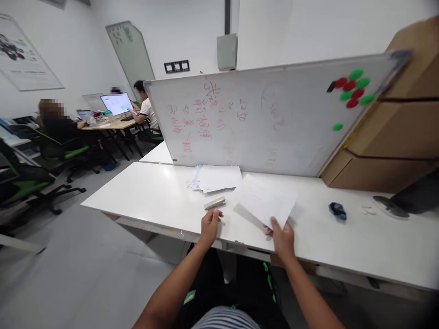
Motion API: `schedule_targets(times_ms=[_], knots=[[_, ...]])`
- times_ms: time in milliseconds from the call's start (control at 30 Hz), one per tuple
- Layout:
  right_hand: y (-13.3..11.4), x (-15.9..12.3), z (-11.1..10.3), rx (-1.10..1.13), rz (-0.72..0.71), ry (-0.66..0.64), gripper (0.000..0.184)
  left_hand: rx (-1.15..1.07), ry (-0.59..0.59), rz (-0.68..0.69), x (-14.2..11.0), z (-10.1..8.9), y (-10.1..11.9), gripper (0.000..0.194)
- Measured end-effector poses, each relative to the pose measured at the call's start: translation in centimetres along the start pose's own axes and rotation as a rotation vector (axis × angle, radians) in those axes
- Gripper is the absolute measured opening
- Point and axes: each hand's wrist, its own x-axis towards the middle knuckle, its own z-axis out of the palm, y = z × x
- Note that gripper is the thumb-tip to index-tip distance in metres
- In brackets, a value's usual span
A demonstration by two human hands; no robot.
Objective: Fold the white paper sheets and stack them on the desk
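Note:
My right hand grips the near edge of a white sheet of paper, thumb on top and fingers beneath. The paper is tilted up off the table, and whether it is one sheet or several I cannot tell. My left hand is over the table's front edge with its fingers loosely curled and slightly apart; nothing shows in it. Just beyond its fingertips lies a pale stapler on the white table. Behind the stapler is a loose stack of papers, its sheets unevenly spread.
A whiteboard with red writing and round magnets stands along the table's back. Cardboard boxes are stacked at the right. A dark crumpled item lies on the right part of the table. People sit at a desk far left.

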Motion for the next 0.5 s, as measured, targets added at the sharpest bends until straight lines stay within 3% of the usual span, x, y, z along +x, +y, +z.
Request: schedule_targets(times_ms=[67, 133, 267, 400, 500], knots=[[0.0, -0.2, -0.1, 0.101, 0.02, 0.018, 0.04, 0.192, 0.057, 0.115, 0.7, -0.4, 0.3, 0.039], [0.1, -0.1, -0.2, 0.196, 0.066, 0.033, 0.039, 0.441, 0.04, 0.218, 1.9, -0.7, 0.4, 0.033], [0.4, 0.4, -0.8, 0.205, 0.166, -0.057, 0.034, 0.853, -0.08, 0.22, 4.7, -1.2, -0.7, 0.033], [0.4, 0.9, -1.4, 0.055, 0.213, -0.207, 0.03, 0.959, -0.183, 0.191, 6.8, -1.5, -2.1, 0.034], [0.2, 1.1, -1.6, 0.126, 0.242, -0.206, 0.03, 0.976, -0.182, 0.179, 7.7, -1.5, -2.6, 0.035]])
